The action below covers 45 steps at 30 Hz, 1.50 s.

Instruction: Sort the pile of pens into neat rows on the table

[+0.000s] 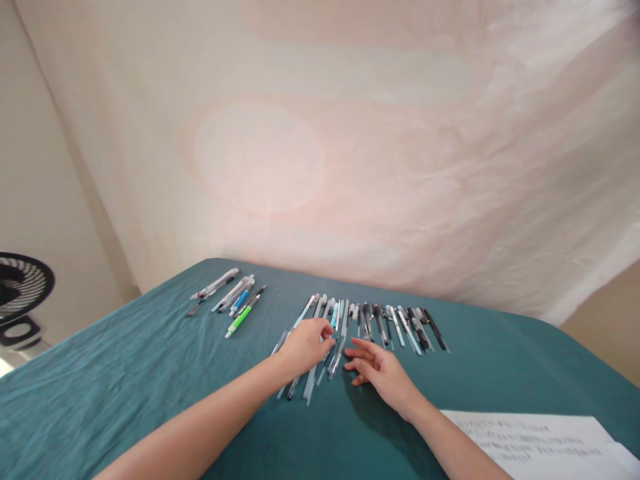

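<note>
Nearest you, a paper sheet [540,441] lies on the worktop [125,400]. Your right hand [377,373] has a loosely wide, empty grip. Your left hand [306,347] bends over the middle pens [311,383] — narrow grip, whether holding I cannot tell. These look not yet ordered; farther, the right row [397,327] and left group [242,300] seem already laid out.

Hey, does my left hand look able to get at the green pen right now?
Probably yes: between the left hand and the green pen lie only flat-lying pens and tablecloth, with nothing standing in the way.
</note>
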Available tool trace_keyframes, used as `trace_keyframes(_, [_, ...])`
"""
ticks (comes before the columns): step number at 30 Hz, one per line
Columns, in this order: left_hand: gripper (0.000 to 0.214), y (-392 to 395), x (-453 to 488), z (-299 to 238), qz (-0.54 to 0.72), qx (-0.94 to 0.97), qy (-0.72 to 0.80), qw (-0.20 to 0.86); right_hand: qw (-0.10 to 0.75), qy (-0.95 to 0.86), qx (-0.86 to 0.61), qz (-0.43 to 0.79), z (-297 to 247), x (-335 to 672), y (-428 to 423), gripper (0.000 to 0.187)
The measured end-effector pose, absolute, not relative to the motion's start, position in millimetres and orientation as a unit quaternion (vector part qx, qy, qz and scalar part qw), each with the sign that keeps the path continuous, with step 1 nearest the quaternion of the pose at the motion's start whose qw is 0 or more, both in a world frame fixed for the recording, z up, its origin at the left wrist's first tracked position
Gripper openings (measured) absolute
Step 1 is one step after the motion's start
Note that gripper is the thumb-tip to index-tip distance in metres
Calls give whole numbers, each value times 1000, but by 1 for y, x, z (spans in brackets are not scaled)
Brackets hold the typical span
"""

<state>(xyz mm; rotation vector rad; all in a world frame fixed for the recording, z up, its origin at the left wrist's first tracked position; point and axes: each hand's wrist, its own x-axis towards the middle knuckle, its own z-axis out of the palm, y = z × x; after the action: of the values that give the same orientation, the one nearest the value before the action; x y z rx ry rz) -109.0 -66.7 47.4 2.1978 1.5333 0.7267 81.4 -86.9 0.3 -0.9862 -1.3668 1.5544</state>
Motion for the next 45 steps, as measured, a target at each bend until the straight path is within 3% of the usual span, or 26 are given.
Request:
trace_keyframes(6, [17,-66,-114,47,244,790,538,165,351,-625,-425,553,5,79,-93,45])
trace_keyframes(13, [19,-54,-131,54,234,781,565,128,316,-764,-429,364,8,73,-100,30])
trace_keyframes(18, [21,-31,-167,55,200,735,647,23,279,-793,-432,327,6,70,-104,30])
trace_keyframes(23, [22,-10,-226,56,162,642,747,-59,317,-790,-422,311,5,71,-107,29])
trace_keyframes(31, [26,-3,-286,49,146,567,810,-44,375,-769,-418,307,4,72,-107,26])
trace_keyframes(45, [21,-6,-287,46,165,580,798,19,383,-774,-404,300,14,70,-112,26])
